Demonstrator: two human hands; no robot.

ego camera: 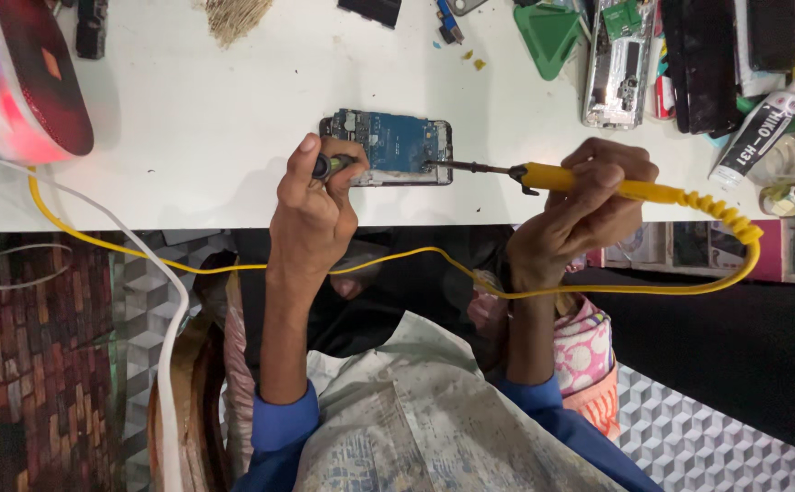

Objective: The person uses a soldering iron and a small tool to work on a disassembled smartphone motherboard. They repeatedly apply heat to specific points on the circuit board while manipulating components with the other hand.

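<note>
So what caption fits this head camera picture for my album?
Right hand touches a yellow soldering iron to an opened phone; left hand grips a small tool.

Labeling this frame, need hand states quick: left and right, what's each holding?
Left hand: closed on a small dark-handled tool at the opened phone.
Right hand: closed on a yellow soldering iron, tip at the phone.

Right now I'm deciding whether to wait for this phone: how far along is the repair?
Done: the phone lies opened, its blue board exposed. In hand: the right hand holds the yellow soldering iron with its tip at the board's edge, while the left hand steadies the phone with a small tool. Left: the back remains off.
</note>
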